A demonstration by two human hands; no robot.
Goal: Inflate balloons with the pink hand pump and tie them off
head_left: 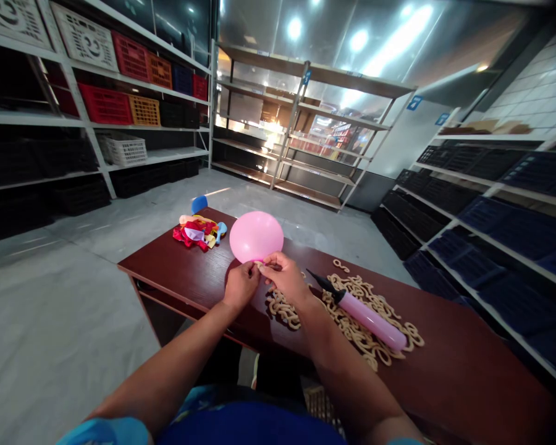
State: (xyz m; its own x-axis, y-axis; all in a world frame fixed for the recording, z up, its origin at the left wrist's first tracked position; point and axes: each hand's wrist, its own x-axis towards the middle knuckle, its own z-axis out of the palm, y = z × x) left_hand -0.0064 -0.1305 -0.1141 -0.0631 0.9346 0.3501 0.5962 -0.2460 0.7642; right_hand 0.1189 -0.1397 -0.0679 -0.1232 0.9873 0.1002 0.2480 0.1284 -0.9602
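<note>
A round, inflated pink balloon (256,236) stands over the table just beyond my hands. My left hand (241,284) is closed, its fingertips pinching at the balloon's neck. Close against it, my right hand (285,277) is also closed, thumb and finger pressed on the same neck; a small pale piece shows between the fingertips, too small to name. To the right, a pink hand pump (373,320) with a black nozzle lies on a spread of tan wooden number-shaped pieces (352,337). Some of these pieces are partly hidden under my right wrist.
A pile of uninflated coloured balloons (195,233) lies at the far left of the dark brown table (167,275). Behind it shows a blue chair back (199,204). Shelves with crates (106,104) line the left; a metal rack (301,123) stands behind, dark bins (482,216) right.
</note>
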